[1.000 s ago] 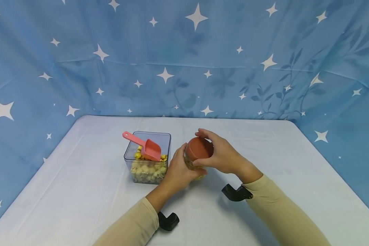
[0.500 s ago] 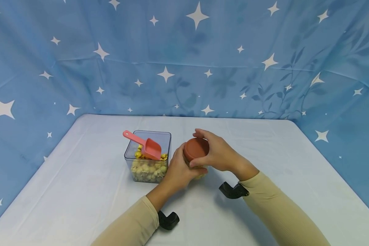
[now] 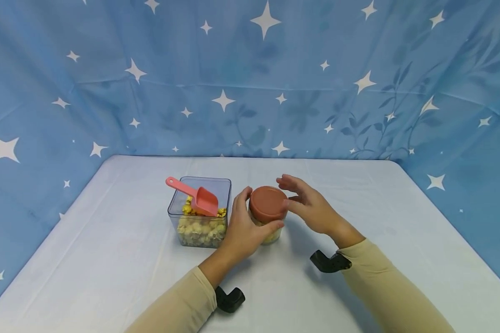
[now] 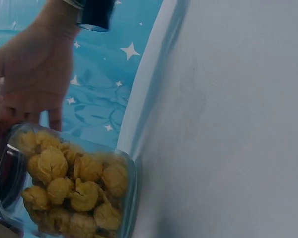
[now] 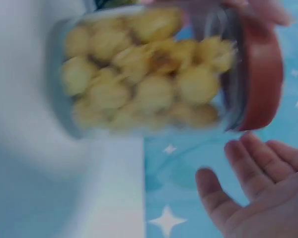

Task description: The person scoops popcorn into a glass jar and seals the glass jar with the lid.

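A clear jar (image 3: 271, 237) of popcorn stands upright in mid-table, with a reddish-brown lid (image 3: 268, 202) on its mouth. My left hand (image 3: 242, 231) grips it near the top, thumb in front and fingers round the left side. To the right of the lid is my right hand (image 3: 313, 212), its fingers loosely spread and thumb right at the lid's edge. The right wrist view has these fingers (image 5: 258, 166) apart and holding nothing, beside the lid. Popcorn (image 4: 79, 186) fills much of the jar in the left wrist view.
Left of the jar, close to my left hand, stands a clear square container (image 3: 179, 226) of popcorn. A pink scoop (image 3: 206, 202) lies in it, handle over the rim. The white tabletop (image 3: 108, 240) meets a blue starry curtain (image 3: 250, 125) behind.
The lid went from tilted to level on the jar. My right hand, earlier round the lid, has moved off to the right with its fingers opened. My left hand stays on the jar.
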The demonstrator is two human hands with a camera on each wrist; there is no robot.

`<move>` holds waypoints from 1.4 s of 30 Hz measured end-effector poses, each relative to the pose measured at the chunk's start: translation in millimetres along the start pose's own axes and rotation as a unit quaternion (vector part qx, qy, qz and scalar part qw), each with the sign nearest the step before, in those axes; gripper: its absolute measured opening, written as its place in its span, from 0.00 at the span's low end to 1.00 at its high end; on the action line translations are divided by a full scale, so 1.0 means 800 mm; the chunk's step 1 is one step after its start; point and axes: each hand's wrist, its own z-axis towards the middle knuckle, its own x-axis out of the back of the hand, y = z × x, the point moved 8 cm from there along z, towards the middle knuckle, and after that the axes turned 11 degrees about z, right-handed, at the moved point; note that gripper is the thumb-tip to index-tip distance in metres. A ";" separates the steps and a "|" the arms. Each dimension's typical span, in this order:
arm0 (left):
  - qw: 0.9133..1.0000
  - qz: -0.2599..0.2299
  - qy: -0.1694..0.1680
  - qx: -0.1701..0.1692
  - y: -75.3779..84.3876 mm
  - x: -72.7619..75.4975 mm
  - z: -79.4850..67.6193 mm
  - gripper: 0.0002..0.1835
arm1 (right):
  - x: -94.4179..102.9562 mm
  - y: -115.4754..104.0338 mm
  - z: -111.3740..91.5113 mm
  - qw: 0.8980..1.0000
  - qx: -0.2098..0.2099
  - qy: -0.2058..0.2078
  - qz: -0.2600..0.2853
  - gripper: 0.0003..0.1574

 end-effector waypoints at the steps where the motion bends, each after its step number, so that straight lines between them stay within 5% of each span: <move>1: 1.000 -0.002 0.008 -0.003 0.003 0.001 0.000 0.58 | 0.001 0.005 -0.004 1.000 0.002 -0.009 0.020 0.41; 9: 1.000 -0.007 0.010 0.005 0.014 0.001 0.004 0.61 | -0.022 0.043 -0.017 0.996 -0.050 -0.051 0.044 0.57; 14: 1.000 0.003 0.007 -0.013 0.016 0.000 0.008 0.56 | -0.030 0.048 -0.013 0.996 -0.068 -0.029 0.040 0.56; 20: 0.998 0.010 -0.038 -0.041 0.018 -0.002 0.010 0.51 | -0.031 0.050 -0.011 0.997 -0.072 -0.019 0.014 0.51; 27: 0.999 0.026 -0.018 0.006 0.011 0.001 0.010 0.62 | -0.031 0.048 -0.012 0.998 -0.065 -0.018 0.019 0.52; 36: 0.998 0.016 -0.044 -0.030 0.015 -0.001 0.010 0.52 | -0.031 0.048 -0.012 0.997 -0.070 -0.017 0.014 0.48; 42: 0.999 0.025 -0.012 0.016 0.010 0.002 0.010 0.60 | -0.032 0.046 -0.013 0.997 -0.069 -0.021 0.020 0.53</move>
